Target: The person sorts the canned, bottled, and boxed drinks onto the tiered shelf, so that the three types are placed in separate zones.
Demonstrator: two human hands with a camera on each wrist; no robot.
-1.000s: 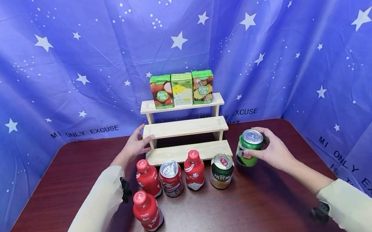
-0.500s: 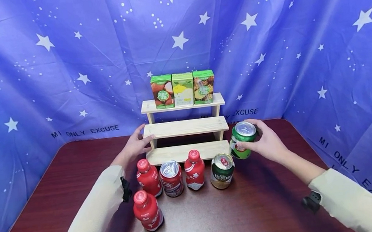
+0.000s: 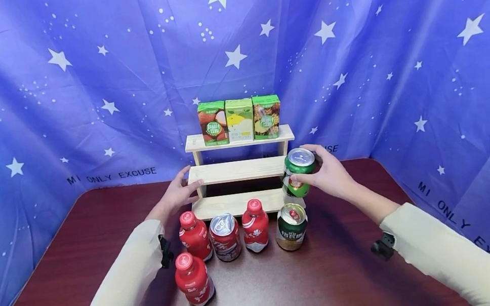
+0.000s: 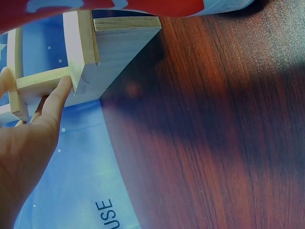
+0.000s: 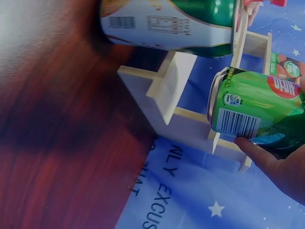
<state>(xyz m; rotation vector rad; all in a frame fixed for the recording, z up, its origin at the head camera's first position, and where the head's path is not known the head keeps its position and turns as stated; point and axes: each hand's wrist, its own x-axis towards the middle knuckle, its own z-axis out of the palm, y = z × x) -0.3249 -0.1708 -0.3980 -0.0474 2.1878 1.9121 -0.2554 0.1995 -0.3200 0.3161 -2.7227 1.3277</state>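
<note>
At center, the middle shelf (image 3: 239, 170) has free room between the left hand (image 3: 178, 192) and the bright green can (image 3: 295, 168). Below, red bottles (image 3: 256, 228), a red can (image 3: 226, 239) and a dark green can (image 3: 291, 229) block the front; open counter (image 3: 334, 285) spreads lower right.

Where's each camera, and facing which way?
Head: worn there, facing forward-down at the shelf; left hand, right hand, sleeves show.
Left wrist: worn there, facing shelf and table; left hand shows.
Right wrist: worn there, facing green can and shelf; right hand shows, apparently the left too.
Head and right wrist both show the green can.
</note>
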